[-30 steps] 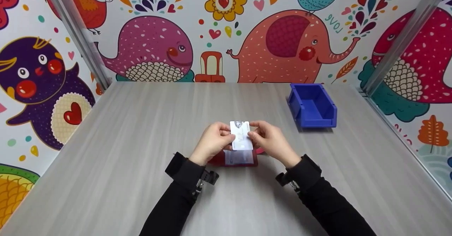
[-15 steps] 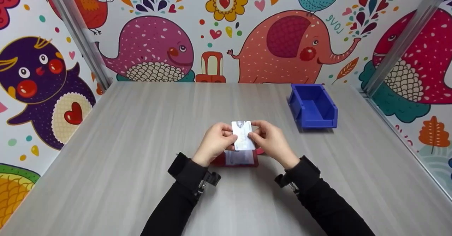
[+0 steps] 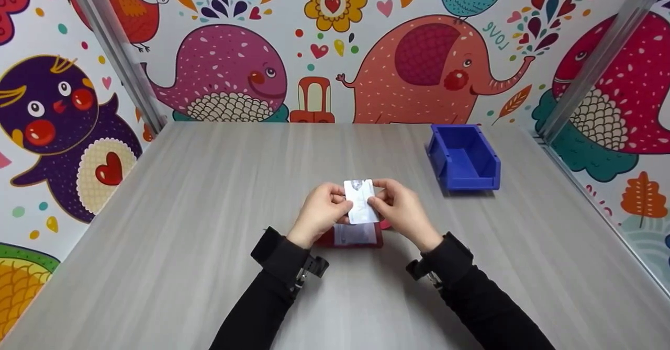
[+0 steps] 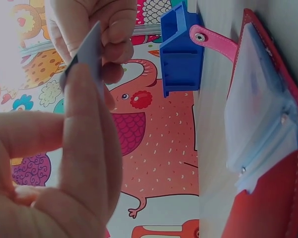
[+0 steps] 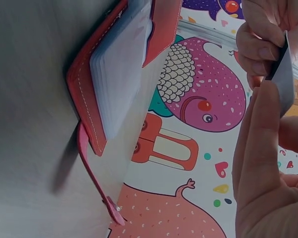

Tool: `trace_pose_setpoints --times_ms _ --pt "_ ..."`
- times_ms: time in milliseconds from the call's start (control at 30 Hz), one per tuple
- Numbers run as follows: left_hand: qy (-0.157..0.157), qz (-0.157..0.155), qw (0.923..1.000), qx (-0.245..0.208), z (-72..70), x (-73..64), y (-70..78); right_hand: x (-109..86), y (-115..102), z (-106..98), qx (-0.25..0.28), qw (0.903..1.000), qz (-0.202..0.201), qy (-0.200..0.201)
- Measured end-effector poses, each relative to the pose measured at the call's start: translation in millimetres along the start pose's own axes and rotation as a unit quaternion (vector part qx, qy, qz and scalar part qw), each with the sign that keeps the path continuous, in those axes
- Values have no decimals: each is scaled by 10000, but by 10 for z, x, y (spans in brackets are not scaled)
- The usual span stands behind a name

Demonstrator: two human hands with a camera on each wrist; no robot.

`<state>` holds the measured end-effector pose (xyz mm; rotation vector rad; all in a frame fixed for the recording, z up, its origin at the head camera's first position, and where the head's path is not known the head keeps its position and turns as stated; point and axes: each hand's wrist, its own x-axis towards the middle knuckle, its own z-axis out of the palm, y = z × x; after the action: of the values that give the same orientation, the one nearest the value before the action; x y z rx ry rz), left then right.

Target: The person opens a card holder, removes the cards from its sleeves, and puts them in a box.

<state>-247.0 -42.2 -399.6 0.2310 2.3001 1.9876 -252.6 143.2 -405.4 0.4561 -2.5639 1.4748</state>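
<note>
A white card [image 3: 361, 203] with a greyish patch at its top is held up between both hands in the head view. My left hand [image 3: 325, 209] pinches its left side, thumb on the face toward me. On the opposite side my right hand [image 3: 400, 206] pinches it the same way. Below the card, a red card holder [image 3: 379, 237] lies open on the table, partly covered by the card and left hand. Its clear plastic sleeves [image 4: 260, 106] fan up in the left wrist view. A pink snap strap [image 4: 221, 44] sticks out from the holder.
A blue open-front bin [image 3: 466, 161] stands on the table at the back right. Walls with cartoon animals border the grey wood-grain table [image 3: 235, 182] at the back and both sides, with metal posts [image 3: 112, 52] at the corners.
The card and left hand have shifted slightly to the right, and the card tilts a little more. Both hands keep their grip. The holder and bin stay in place.
</note>
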Motion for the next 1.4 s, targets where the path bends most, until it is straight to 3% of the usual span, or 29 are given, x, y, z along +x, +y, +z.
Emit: trace_pose_setpoints --times_ms 533,800,933,1033,1200,1300,1400 --pt "-26 21 10000 67 17 2 -20 -11 -24 -2 267 9990 359 80" --pt "-52 42 9994 -333 -15 15 -35 4 31 -45 467 9980 410 76" --pt "127 67 9992 -374 -65 24 -35 17 78 -99 561 9973 470 100" --pt "329 63 9994 -101 -106 34 -30 23 106 -149 646 9966 504 92" --pt "677 150 9942 825 -195 50 -42 34 141 -224 607 9968 496 186" --pt "943 256 9829 1560 -250 54 -61 39 160 -268 603 9964 535 249" --pt "1248 343 9634 2347 -298 62 -87 45 191 -316 634 9960 574 275"
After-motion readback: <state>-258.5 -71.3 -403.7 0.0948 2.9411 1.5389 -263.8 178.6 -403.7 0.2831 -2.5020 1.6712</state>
